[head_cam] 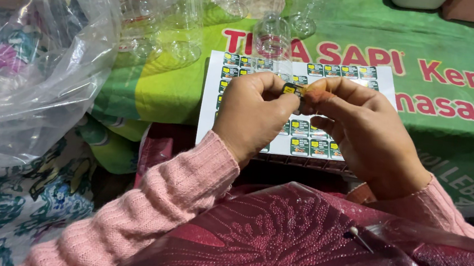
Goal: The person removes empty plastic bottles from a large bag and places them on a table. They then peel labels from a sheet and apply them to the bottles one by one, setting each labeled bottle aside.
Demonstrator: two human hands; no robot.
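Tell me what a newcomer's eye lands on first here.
First, the left hand and right hand meeting mid-frame, pinching one small sticker between their fingertips. Under them lies a white sticker sheet on a green printed cloth. At far left, a big clear plastic bag bulges.

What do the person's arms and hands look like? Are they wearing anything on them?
Both arms are covered by long pink knitted sleeves with a ribbed texture and snug cuffs that end at the wrists. The left sleeve shows nearly its whole length; the right sleeve shows only near the cuff. The left hand and the right hand are bare: no gloves, and no rings or bracelets that I can see.
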